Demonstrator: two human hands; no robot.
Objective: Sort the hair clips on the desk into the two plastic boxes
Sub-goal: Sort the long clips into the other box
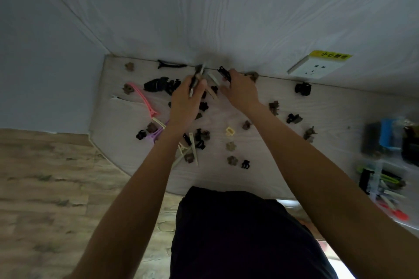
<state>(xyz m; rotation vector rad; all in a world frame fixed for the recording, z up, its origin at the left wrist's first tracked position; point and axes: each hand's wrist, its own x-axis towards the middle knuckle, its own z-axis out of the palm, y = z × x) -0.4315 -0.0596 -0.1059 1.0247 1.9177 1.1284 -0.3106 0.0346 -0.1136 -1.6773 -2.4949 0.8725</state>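
Note:
Several hair clips lie scattered over the pale desk (249, 176). My left hand (184, 102) is at the far middle of the desk and grips a bundle of long clips (197, 77), grey and cream, that stick out past its fingers. My right hand (240, 90) is just right of it and pinches a black clip (225, 73) near the wall. A long pink clip (142, 97) and a purple clip (156, 135) lie to the left. Small brown and black claw clips (231, 147) dot the middle. Two clear plastic boxes (385, 140) (376, 179) stand at the right edge, blurred, with clips inside.
The desk ends against a white wall with a socket (315, 68) under a yellow label. A large black claw clip (302, 89) sits at the far right. The desk's rounded front edge meets my dark-clothed body (238, 233). Wood-pattern floor (45, 188) lies to the left.

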